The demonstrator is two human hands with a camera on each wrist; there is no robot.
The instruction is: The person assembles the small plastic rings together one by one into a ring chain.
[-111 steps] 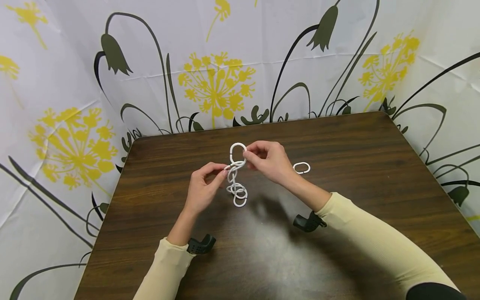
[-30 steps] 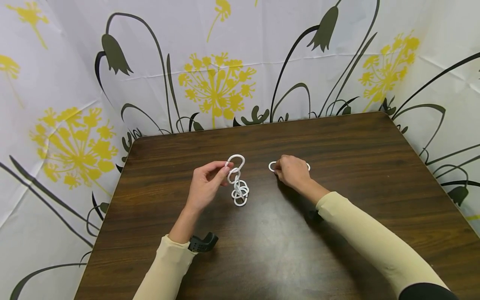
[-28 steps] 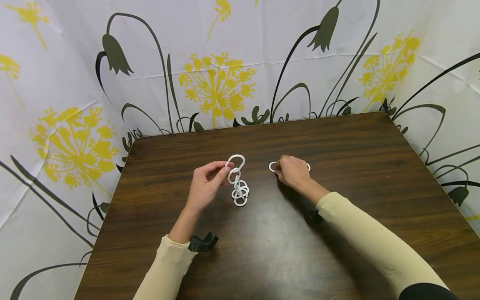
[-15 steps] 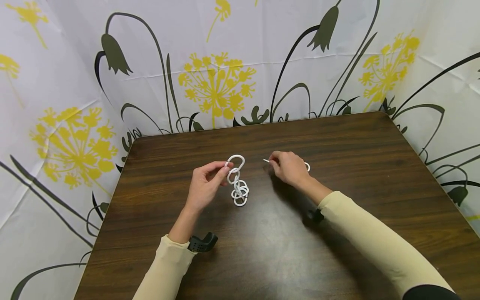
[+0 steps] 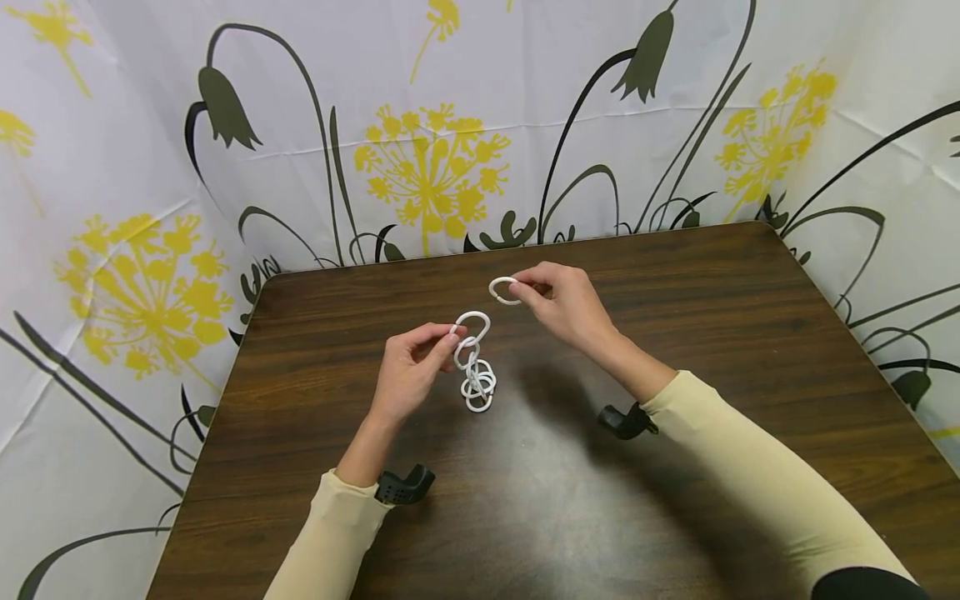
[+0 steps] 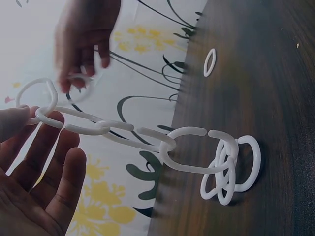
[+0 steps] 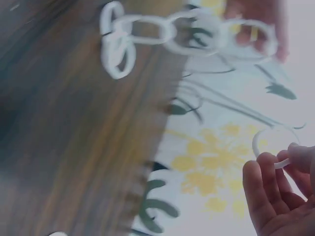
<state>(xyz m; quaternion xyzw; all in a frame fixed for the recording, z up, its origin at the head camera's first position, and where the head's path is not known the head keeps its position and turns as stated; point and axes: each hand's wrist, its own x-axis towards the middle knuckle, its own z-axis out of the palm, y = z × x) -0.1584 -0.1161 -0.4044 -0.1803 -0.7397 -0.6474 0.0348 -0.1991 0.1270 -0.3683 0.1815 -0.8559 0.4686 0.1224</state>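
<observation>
In the head view my left hand (image 5: 408,367) pinches the top link of a white plastic chain (image 5: 487,327) between thumb and fingertips. The chain hangs down, and its lower links are heaped on the table. Each oval link has a small gap in its side, plain in the left wrist view. Up and to the right, my right hand (image 5: 570,304) holds a single white link (image 5: 492,292) by one end, apart from the chain. Another loose link (image 6: 210,62) lies on the table in the left wrist view; the right arm hides it from the head camera.
The dark wood-grain table (image 5: 337,542) runs back to a white curtain (image 5: 315,75) printed with yellow and green flowers. A black wrist camera (image 5: 405,485) sits on the left wrist, and another (image 5: 626,422) on the right.
The right hand has lifted a loose link off the table and carried it up and left toward the chain's top. The left hand stays nearly still with the chain.
</observation>
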